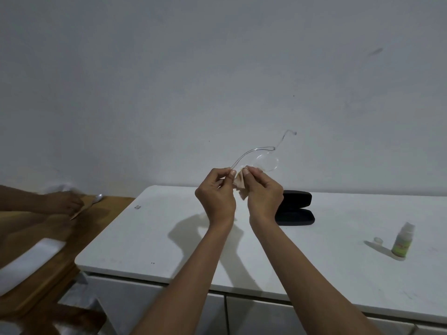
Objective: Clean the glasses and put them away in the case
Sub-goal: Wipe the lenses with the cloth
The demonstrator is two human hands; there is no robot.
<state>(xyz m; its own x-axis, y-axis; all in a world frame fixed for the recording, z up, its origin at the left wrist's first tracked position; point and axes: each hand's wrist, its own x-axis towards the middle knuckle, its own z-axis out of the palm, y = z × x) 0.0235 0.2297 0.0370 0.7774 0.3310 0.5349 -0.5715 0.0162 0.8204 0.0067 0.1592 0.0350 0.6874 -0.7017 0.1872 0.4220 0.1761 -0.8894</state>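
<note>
Glasses [262,160] with a clear frame are up in the air above the white table [169,238]. Your left hand [216,195] pinches one thin arm of them. Your right hand [263,192] pinches a small tan cloth [240,187] against a lens. If you rub too hard, the thin frame could bend or slip and fall. The open black case [296,210] waits just behind your right hand. The spray bottle [402,240], far right, has a green label, too blurry to read.
</note>
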